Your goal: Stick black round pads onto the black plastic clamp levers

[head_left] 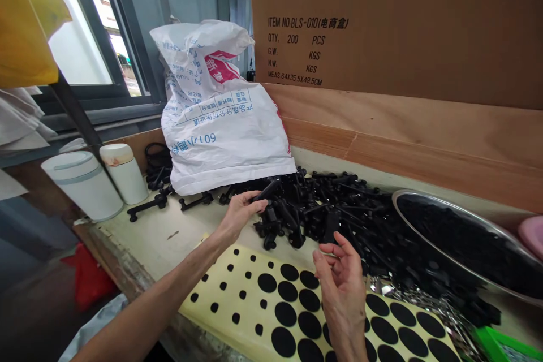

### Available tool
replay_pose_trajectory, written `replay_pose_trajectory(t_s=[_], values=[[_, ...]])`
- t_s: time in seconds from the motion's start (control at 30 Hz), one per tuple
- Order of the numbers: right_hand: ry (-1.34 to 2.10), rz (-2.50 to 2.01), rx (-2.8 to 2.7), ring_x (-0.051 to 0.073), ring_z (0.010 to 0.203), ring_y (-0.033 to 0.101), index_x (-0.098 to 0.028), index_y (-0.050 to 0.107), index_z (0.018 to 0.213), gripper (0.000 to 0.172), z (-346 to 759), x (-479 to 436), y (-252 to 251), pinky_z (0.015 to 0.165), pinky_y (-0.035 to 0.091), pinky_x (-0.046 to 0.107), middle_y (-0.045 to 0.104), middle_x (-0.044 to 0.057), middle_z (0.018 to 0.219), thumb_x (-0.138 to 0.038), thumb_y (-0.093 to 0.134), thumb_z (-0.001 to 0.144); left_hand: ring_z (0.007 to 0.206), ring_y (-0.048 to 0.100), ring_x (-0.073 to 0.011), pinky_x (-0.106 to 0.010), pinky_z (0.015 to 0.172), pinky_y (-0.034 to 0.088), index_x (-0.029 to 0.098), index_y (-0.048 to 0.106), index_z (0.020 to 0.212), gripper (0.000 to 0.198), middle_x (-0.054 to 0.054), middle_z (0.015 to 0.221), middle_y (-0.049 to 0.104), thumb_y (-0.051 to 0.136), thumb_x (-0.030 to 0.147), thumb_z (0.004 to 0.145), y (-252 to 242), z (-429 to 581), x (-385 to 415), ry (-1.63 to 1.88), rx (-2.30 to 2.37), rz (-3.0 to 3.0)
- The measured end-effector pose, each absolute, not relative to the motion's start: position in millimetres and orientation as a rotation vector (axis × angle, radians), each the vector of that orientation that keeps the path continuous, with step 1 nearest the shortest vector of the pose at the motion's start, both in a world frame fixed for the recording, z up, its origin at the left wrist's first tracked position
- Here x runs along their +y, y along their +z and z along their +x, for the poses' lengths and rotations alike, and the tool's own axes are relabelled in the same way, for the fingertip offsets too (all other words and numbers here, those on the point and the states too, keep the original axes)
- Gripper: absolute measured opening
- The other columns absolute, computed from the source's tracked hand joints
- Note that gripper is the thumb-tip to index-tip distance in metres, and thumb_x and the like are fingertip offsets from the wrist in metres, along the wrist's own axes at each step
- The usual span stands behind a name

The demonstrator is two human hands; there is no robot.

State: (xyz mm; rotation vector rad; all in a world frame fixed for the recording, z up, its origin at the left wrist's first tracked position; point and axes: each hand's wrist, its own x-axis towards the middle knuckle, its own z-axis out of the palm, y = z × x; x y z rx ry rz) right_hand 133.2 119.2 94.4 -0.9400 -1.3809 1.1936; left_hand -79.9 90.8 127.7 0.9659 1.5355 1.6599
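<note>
My left hand (242, 210) is closed, thumb and fingers pinching a long black plastic part (270, 188) at the left edge of a heap of black plastic parts (316, 203). Part of the held piece merges with the dark heap behind it. My right hand (343, 283) hovers palm-in over a yellow sticker sheet (220, 305), fingers loosely curved and apart, with nothing visible in them. Round black pads in rows and smaller black dots cover the sheet. Just beyond the right fingertips lies a flat black piece (331, 225) of the heap.
A white woven sack (229, 130) stands behind the heap, before a large cardboard box (394, 28). To the left are two white canisters (82, 186) (125, 175). On the right sit a metal-rimmed tray (462, 220) of black pieces, small metal parts (428, 294) and a green bin (503, 345).
</note>
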Motion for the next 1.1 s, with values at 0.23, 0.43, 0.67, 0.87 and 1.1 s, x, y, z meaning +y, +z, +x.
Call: replay_pose_trajectory(t_s=[0.23, 0.43, 0.67, 0.87, 1.1], values=[[1.225, -0.796, -1.441, 0.015, 0.084, 0.055, -0.025, 0.038, 0.129, 0.061, 128.1, 108.9, 99.4, 0.070, 0.049, 0.029, 0.051, 0.004, 0.106, -0.033, 0.071, 0.078, 0.062, 0.054, -0.0087, -0.020, 0.055, 0.041, 0.012, 0.069, 0.087, 0.024, -0.006, 0.083, 0.064, 0.072, 0.034, 0.078, 127.2, 7.6, 40.5, 1.565, 0.990, 0.375], [1.312, -0.973, -1.247, 0.012, 0.066, 0.046, -0.020, 0.060, 0.087, 0.022, 141.3, 106.8, 102.2, 0.065, 0.040, 0.026, 0.051, -0.003, 0.072, -0.039, 0.069, 0.080, 0.077, 0.064, -0.0190, -0.031, 0.074, 0.050, 0.009, 0.068, 0.088, 0.025, -0.013, 0.091, 0.066, 0.060, 0.032, 0.088, 119.5, 14.4, 15.6, 1.599, 0.796, 0.136], [1.783, -0.965, -1.200, 0.012, 0.059, 0.037, -0.019, 0.053, 0.064, 0.032, 134.3, 82.4, 107.1, 0.057, 0.035, 0.024, 0.044, -0.004, 0.060, -0.043, 0.068, 0.079, 0.101, 0.064, -0.0227, -0.038, 0.099, 0.045, 0.010, 0.067, 0.094, 0.015, -0.013, 0.104, 0.068, 0.064, 0.008, 0.080, 111.4, 1.5, 5.3, 1.655, 0.707, 0.078], [1.813, -1.006, -1.187, 0.011, 0.058, 0.037, -0.019, 0.055, 0.064, 0.032, 131.0, 80.4, 104.4, 0.056, 0.034, 0.023, 0.044, -0.004, 0.058, -0.044, 0.069, 0.077, 0.079, 0.070, -0.0210, -0.028, 0.068, 0.054, 0.014, 0.065, 0.106, 0.025, -0.011, 0.099, 0.070, 0.067, 0.024, 0.083, 105.8, -5.4, 4.7, 1.588, 0.874, 0.024], [1.820, -1.047, -1.287, 0.011, 0.054, 0.035, -0.019, 0.057, 0.066, 0.031, 126.2, 74.2, 99.7, 0.052, 0.031, 0.023, 0.042, -0.005, 0.054, -0.046, 0.069, 0.076, 0.082, 0.068, -0.0191, -0.030, 0.077, 0.054, 0.009, 0.069, 0.096, 0.024, -0.013, 0.094, 0.070, 0.068, 0.029, 0.083, 103.2, -6.6, 4.1, 1.669, 0.967, 0.073]])
